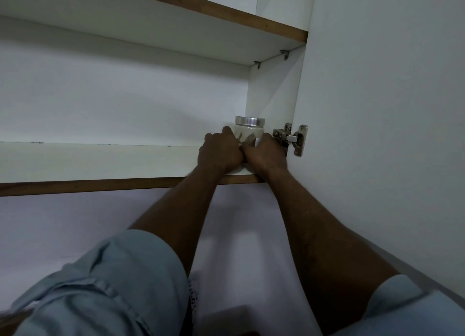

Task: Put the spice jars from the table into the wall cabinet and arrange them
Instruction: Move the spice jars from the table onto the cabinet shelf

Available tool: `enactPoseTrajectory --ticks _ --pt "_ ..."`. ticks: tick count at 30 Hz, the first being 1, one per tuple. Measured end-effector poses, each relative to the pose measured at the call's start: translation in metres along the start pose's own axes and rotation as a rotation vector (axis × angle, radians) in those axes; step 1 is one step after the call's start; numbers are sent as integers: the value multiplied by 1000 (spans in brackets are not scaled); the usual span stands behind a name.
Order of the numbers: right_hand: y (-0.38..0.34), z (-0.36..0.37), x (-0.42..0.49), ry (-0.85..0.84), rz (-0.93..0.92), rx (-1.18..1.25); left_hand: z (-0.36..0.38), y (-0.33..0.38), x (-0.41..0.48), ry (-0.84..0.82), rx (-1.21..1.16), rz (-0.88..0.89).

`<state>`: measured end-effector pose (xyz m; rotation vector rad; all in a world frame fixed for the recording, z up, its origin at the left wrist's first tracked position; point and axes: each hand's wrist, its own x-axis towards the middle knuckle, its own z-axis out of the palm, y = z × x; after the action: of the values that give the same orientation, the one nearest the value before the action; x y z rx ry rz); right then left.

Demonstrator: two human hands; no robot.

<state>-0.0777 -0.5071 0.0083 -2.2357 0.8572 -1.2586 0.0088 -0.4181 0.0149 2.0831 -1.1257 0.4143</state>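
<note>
The left hand (220,152) and right hand (267,154) clasp a pale round silver-lidded jar (249,129); shoved rightward, it may strike the metal hinge (289,138).

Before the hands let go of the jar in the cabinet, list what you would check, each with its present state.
1. The jar stands upright on the lower shelf: ok.
2. Its lid is on: ok.
3. The left hand and right hand both hold the jar: ok.
4. Base fully on the shelf: cannot tell, hands hide it.
5. Bare shelf left of it for more jars: ok.
</note>
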Motion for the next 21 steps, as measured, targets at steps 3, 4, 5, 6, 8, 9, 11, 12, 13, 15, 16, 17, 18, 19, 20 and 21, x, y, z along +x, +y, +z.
enactPoseTrajectory --ticks 3,4,5,6,8,9,11,12,13,15,16,17,18,19,20,21 --pt "2 1 1 5 -9 -30 0 -2 8 -133 7 -84" --pt "3 1 1 8 -9 -29 0 -1 10 -202 10 -98" --pt "3 1 0 9 -10 -24 1 0 11 -265 -2 -104" --pt "4 1 0 4 -6 -19 1 0 12 -304 -30 -98" --pt "3 0 -1 -23 7 -13 1 -1 12 -270 -113 -77" --pt "3 -1 0 -48 10 -10 0 -3 12 -208 -164 -77" --pt "1 -5 -1 -100 1 -9 -6 -7 10 -91 -227 -121" --pt "0 -5 -2 -117 -3 -15 -8 -8 9 -61 -215 -145" --pt "0 -6 -4 -121 -14 -17 -10 -9 9 -47 -180 -152" --pt "-1 -6 -6 -116 -45 -49 -10 -8 8 -60 -84 -134" --pt "0 -5 -6 -115 -52 -64 -9 -7 7 -67 -47 -120" --pt "1 -5 -5 -116 -56 -76 -8 -6 6 -78 -33 -110" --pt "1 -4 -4 -116 -43 -87 -7 -5 5 -92 -38 -104" --pt "0 -4 -5 -109 -34 -91 -6 -5 4 -101 -46 -100" --pt "0 -4 -6 -90 -22 -92 -5 -5 2 -106 -43 -99" --pt "0 -4 -6 -65 -22 -94 -5 -4 0 -110 -27 -100"
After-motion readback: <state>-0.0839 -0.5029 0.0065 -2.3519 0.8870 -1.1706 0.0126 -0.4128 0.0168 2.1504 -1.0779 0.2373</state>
